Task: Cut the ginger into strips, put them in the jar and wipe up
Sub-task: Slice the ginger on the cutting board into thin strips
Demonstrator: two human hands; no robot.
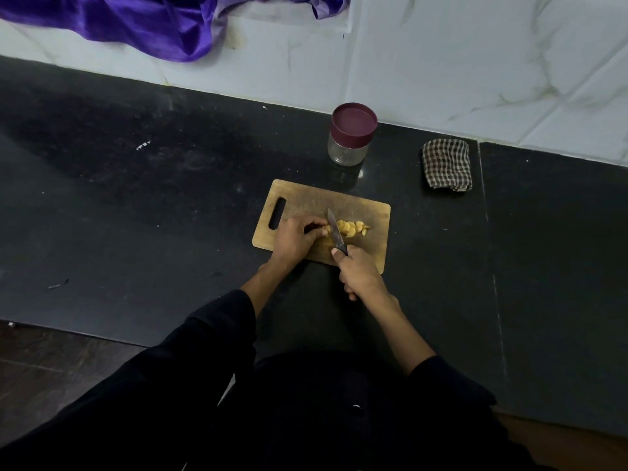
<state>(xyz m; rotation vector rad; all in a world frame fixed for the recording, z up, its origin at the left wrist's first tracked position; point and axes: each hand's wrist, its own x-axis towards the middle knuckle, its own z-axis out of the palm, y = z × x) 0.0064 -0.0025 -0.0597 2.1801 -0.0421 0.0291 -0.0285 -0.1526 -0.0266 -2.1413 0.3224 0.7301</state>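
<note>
2 hands, 1 knife, 1 jar

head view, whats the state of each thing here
jar: upright, lid on, looks empty
ginger: partly sliced, pieces on the cutting board
knife: blade down at the ginger
left hand: holding the uncut ginger
right hand: gripping the knife
checked cloth: folded, untouched
</note>
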